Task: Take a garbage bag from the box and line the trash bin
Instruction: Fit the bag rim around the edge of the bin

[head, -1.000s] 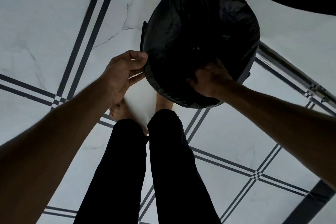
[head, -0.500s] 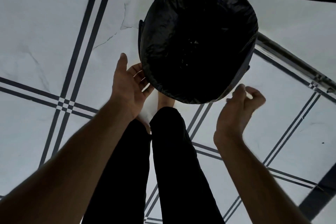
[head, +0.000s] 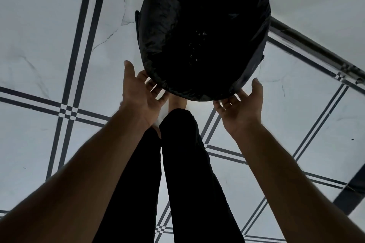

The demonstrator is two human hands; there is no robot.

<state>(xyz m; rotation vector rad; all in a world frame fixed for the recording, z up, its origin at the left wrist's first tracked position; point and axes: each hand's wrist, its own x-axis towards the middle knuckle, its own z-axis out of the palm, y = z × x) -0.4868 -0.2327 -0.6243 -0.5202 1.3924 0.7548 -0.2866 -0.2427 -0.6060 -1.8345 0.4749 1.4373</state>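
Bare forearms, no sleeves; black trousers [head: 189, 173] cover both legs, with a bare foot [head: 177, 102] showing below.

round black trash bin [head: 254, 67] upright on tiled floor, w/ black garbage bag [head: 197, 25] lining inside, glossy, crinkled, folded over the rim.
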